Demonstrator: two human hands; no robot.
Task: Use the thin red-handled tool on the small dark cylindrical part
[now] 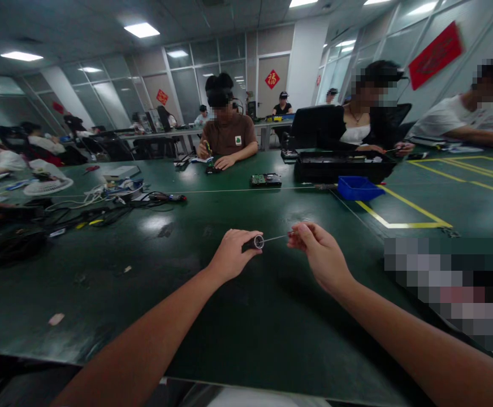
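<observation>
My left hand (232, 254) is closed around a small dark spool (255, 242) with a silvery round end facing right. A thin pale wire (275, 238) runs from the spool's end to my right hand (318, 251), whose fingertips pinch the wire's free end. Both hands hover just above the dark green table (145, 282), close together near its middle.
Across the table sit several people working. A blue bin (359, 187) and a black tray (342, 165) lie at the far right, a circuit board (266, 180) in the middle, tangled cables (102, 206) at the left. Yellow tape lines (403, 217) mark the right side.
</observation>
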